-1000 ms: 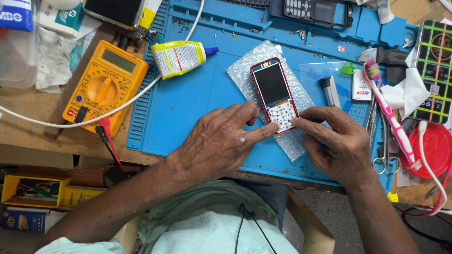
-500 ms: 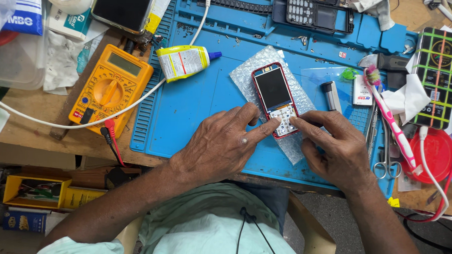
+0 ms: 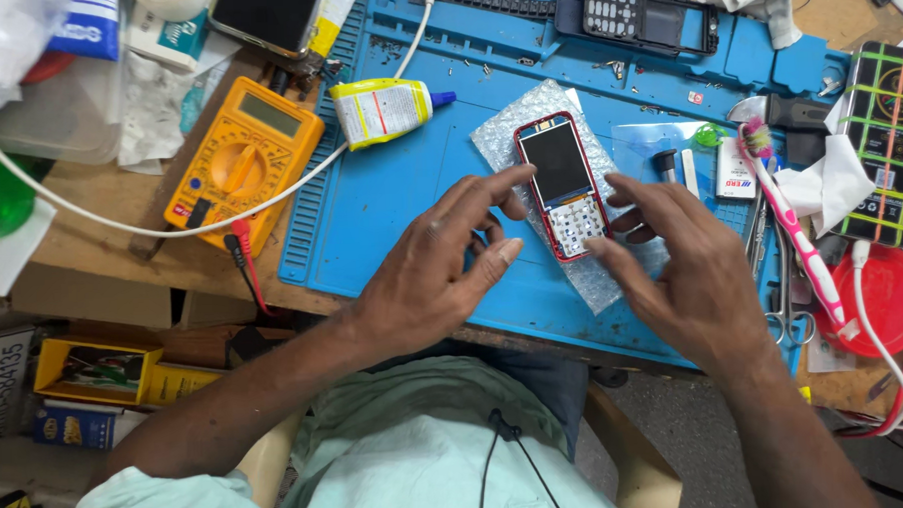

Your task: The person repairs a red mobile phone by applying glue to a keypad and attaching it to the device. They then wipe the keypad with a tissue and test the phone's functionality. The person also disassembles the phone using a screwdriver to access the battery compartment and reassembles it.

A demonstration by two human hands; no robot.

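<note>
Both hands' fingers (image 3: 490, 198) spread open, empty, around red phone (image 3: 563, 184) on bubble wrap (image 3: 612, 278).

A yellow multimeter (image 3: 243, 161) lies at the left edge of the blue work mat (image 3: 400, 201), a white cable (image 3: 120, 227) crossing it. A yellow glue bottle (image 3: 384, 110) rests on the mat. A pink toothbrush (image 3: 791, 234), scissors (image 3: 781, 303) and a red lid (image 3: 888, 299) sit at the right.

Left hand (image 3: 442, 274) and right hand (image 3: 687, 266) low, palms down (fingers (image 3: 489, 188) spread, loosely curled).
</note>
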